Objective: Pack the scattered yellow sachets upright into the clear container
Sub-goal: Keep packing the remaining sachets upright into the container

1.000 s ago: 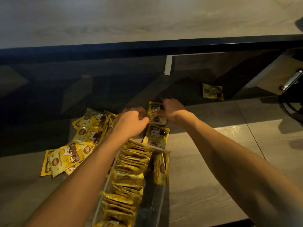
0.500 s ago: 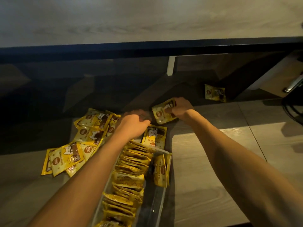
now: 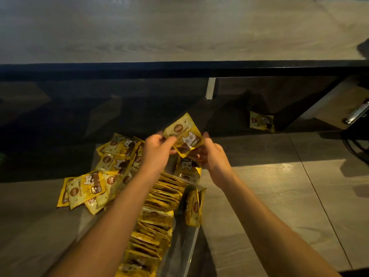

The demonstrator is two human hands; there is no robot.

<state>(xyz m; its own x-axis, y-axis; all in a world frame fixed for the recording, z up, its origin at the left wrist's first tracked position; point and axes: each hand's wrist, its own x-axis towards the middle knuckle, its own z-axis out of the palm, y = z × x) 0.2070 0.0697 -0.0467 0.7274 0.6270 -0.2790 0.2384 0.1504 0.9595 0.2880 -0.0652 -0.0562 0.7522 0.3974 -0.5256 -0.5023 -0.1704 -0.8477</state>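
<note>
At the far left a loose heap of yellow sachets lies flat on the wood-grain floor, overlapping one another and running up against the dark glossy cabinet front behind them. Just right of the heap, the left forearm crosses over its edge and covers part of the nearest packets. The left hand is raised above the floor, its thumb and fingers pinching the left edge of a single held sachet, which is tilted on a diagonal with its printed face toward the camera. Below the hands, the clear container runs toward the camera; a tight row of packed sachets stands on edge along its left side, partly hidden by the left arm, and two more upright sachets lean against its right wall. One flat sachet lies on the floor just beyond the container's far end, under the hands. The right hand grips the lower right corner of the held sachet, fingers curled beneath it. Farther right, well apart from everything else, a lone sachet rests against the base of the cabinet, in shadow. At the far right edge a metal handle shows on a lighter panel, with dark cables below it.
</note>
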